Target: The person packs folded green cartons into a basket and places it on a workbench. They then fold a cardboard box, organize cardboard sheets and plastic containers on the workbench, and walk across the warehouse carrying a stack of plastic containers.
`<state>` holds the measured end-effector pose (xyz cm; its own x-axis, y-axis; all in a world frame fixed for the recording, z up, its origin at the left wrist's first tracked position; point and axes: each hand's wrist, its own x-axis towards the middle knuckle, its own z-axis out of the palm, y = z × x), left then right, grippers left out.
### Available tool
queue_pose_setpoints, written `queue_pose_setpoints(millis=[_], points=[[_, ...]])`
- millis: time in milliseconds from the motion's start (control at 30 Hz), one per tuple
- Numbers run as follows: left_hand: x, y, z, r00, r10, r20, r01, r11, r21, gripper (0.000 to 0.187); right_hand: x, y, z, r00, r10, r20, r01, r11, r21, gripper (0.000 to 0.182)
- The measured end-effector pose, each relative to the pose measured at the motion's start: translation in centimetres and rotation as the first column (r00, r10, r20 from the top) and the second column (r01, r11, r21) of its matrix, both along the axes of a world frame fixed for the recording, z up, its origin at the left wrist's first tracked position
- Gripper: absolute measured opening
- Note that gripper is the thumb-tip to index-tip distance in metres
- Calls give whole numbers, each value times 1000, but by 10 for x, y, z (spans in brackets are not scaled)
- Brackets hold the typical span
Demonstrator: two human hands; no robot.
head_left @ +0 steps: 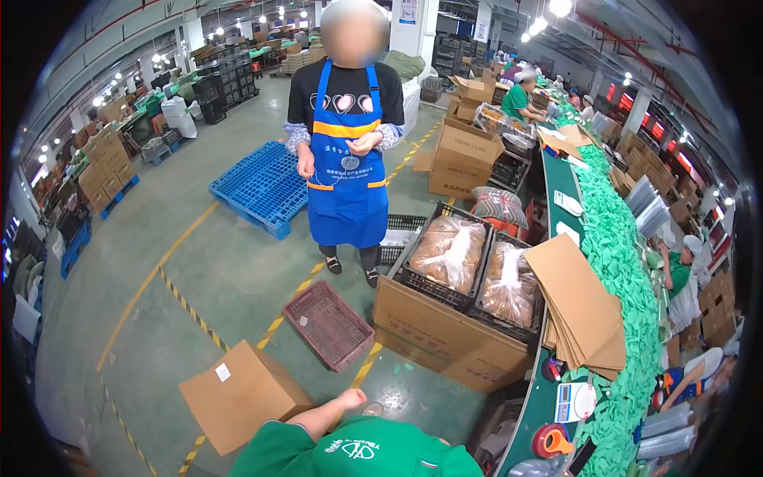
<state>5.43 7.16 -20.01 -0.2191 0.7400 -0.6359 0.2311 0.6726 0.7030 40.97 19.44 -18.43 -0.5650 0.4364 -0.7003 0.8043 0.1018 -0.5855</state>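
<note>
My left hand is in front of my green shirt, at the bottom of the view. Its fingers look curled in, and whatever may be in them is hidden. Close to its right is a small round greyish thing that I cannot make out. A closed cardboard box with a white label lies on the floor to the left of this hand. Beyond the hand, a dark red plastic crate sits on the floor. My right hand is out of view.
A person in a blue apron stands facing me, beside a blue pallet. To the right, bagged brown goods fill black crates above a large carton. Cardboard sheets, a scale and a tape dispenser line a bench with green packets.
</note>
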Motion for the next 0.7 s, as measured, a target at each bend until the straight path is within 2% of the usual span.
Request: queue_pose_setpoints(millis=[33,67,167,200,300,367,433,500,533,567,600,633,667,700], points=[[1,-5,4,998,6,61,-6,1000,-4,14,-1,-1,-3,1000,13,-10,-13,1000,1,23],[7,-10,7,997,-77,8,77,995,-56,13,0,-2,-6,1000,20,-14,-19,1000,5,23],[16,-24,6,977,-202,73,208,975,-79,13,-1,-19,3,1000,-17,-15,17,1000,12,23],[11,-29,-8,955,-167,246,170,985,9,16,-1,-27,7,997,-71,-13,71,998,1,23],[2,-31,-13,912,-99,398,128,991,-46,17,6,-59,20,929,-369,-6,367,927,-81,14],[-12,-8,-10,918,-371,142,383,922,-63,12,8,-59,41,867,-497,-37,492,865,-95,12],[-22,14,5,756,-643,-128,632,766,-117,11,22,-82,65,804,-590,-75,579,806,-126,20],[-25,38,56,793,-609,-14,609,793,15,14,34,-107,59,817,-555,-156,567,823,39,16],[-32,55,36,675,-726,-132,722,686,-89,16,35,-116,73,765,-583,-273,624,775,95,15],[-37,72,22,568,-807,-161,808,584,-81,18,33,-125,89,774,-593,-221,632,747,209,17],[-28,90,39,499,-839,-216,848,525,-79,18,34,-139,92,689,-672,-272,721,675,159,16],[-17,107,48,479,-846,-232,854,511,-101,20,31,-149,95,602,-744,-289,798,570,197,15],[-20,120,12,580,-810,-83,801,586,-126,22,31,-162,90,487,-844,-224,874,470,125,13],[-4,131,23,589,-804,-83,805,592,-19,24,33,-172,97,465,-850,-248,885,444,138,17]])
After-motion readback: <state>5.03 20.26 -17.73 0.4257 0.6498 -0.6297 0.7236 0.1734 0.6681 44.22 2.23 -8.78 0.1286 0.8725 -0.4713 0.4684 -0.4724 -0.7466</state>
